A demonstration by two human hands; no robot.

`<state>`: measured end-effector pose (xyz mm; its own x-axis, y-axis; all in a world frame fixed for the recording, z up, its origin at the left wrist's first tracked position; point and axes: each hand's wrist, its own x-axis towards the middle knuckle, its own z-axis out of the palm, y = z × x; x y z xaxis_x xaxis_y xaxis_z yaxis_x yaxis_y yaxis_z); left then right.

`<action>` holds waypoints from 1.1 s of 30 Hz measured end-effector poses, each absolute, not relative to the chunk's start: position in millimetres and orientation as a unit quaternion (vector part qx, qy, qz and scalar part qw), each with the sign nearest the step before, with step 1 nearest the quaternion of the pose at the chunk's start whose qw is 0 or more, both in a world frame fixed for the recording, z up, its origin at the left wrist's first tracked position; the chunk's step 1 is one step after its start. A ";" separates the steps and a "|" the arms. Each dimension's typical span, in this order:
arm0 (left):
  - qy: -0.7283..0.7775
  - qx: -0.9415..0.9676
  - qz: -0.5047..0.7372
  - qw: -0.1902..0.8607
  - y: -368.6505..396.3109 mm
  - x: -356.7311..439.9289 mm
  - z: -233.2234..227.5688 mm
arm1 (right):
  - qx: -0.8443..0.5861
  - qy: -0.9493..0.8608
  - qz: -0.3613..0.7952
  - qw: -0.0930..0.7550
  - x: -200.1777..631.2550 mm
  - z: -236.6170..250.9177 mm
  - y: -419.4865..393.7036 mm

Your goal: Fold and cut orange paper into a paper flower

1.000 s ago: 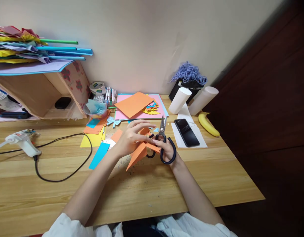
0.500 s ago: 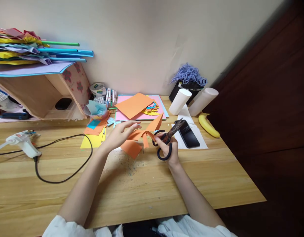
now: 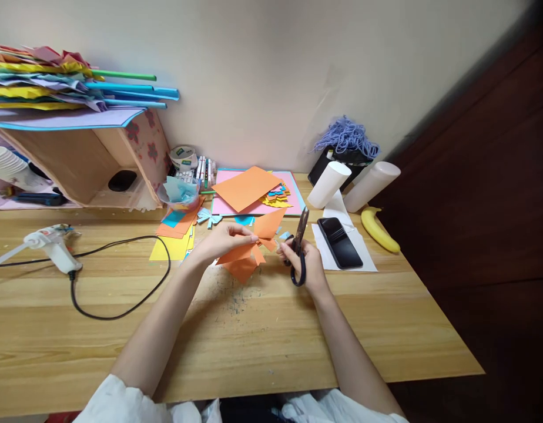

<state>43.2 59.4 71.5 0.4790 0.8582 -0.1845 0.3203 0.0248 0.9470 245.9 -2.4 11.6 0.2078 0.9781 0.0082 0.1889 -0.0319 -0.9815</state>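
Observation:
My left hand (image 3: 221, 241) pinches an orange paper bow (image 3: 268, 224) at its middle, with thumb and fingertips closed. Two wide loops and short tails spread out from that pinch. Dark-handled scissors (image 3: 299, 247) sit in my right hand (image 3: 313, 267), their rusty-looking blades pointing up and away from me. The right fingertips are just to the right of the bow, apart from it. Beneath the bow, a piece of orange paper (image 3: 242, 269) lies on the wooden desk (image 3: 254, 341).
A glue gun (image 3: 55, 249) with a looped black cable lies at left. Behind are coloured sheets (image 3: 247, 188), a plastic cup (image 3: 180, 194) and a light-blue paper bow (image 3: 208, 217). A phone (image 3: 341, 242), a banana (image 3: 379, 229) and white cylinders (image 3: 328, 184) stand or lie at right.
My left hand has closed on the bow's middle. My right hand has let go of the bow and drawn right, turning the scissors more upright. The view has shifted slightly.

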 end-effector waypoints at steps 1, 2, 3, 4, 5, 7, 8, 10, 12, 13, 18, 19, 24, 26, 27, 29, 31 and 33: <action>0.455 0.654 0.245 0.552 60.0 41.8 72.3 | -0.628 -0.489 0.385 0.467 251.9 10.3 -0.7; 0.458 0.652 0.247 0.552 60.6 40.6 73.3 | -0.669 -0.501 0.346 0.426 257.8 9.3 0.7; 0.460 0.649 0.249 0.552 61.0 39.4 74.4 | -0.717 -0.512 0.286 0.376 263.2 8.4 1.6; 0.460 0.647 0.251 0.554 61.4 38.3 75.5 | -0.757 -0.522 0.233 0.317 267.9 7.6 2.1; 0.459 0.648 0.254 0.553 61.6 37.2 76.8 | -0.784 -0.527 0.195 0.265 271.9 6.7 2.3; 0.457 0.658 0.249 0.544 61.4 35.1 79.3 | -0.811 -0.537 0.145 0.182 277.8 4.2 2.3; 0.454 0.668 0.241 0.538 61.2 33.8 80.6 | -0.814 -0.542 0.132 0.159 280.1 2.6 2.4; 0.442 0.696 0.207 0.527 60.5 30.7 83.1 | -0.812 -0.553 0.112 0.149 283.8 -0.1 3.2; 0.416 0.738 0.159 0.507 59.7 27.3 85.1 | -0.795 -0.566 0.102 0.195 286.1 0.3 4.2; 0.395 0.762 0.134 0.495 59.1 25.9 85.9 | -0.771 -0.580 0.110 0.238 286.2 2.5 4.3; 0.295 0.818 0.041 0.492 54.2 25.5 85.9 | -0.469 -0.706 0.334 0.413 273.7 29.9 -5.3; 0.289 0.817 0.034 0.498 53.2 26.4 84.8 | -0.410 -0.731 0.377 0.394 269.8 35.4 -8.4; 0.250 0.820 -0.001 0.515 51.3 30.3 76.2 | -0.309 -0.778 0.451 0.308 254.1 39.6 -16.7; 0.243 0.819 -0.020 0.519 51.7 31.7 74.0 | -0.317 -0.766 0.444 0.341 250.1 32.6 -15.7; 0.247 0.817 -0.023 0.520 51.9 32.6 73.5 | -0.321 -0.759 0.432 0.367 248.6 28.9 -14.8; 0.284 0.815 0.014 0.505 52.6 34.5 73.5 | -0.325 -0.753 0.386 0.422 246.4 22.9 -12.8; 0.358 0.808 0.118 0.453 54.1 36.1 74.1 | -0.335 -0.752 0.320 0.470 245.5 20.0 -11.5; 0.445 0.772 0.230 0.391 56.7 36.5 74.3 | -0.353 -0.744 0.251 0.509 245.7 19.7 -11.3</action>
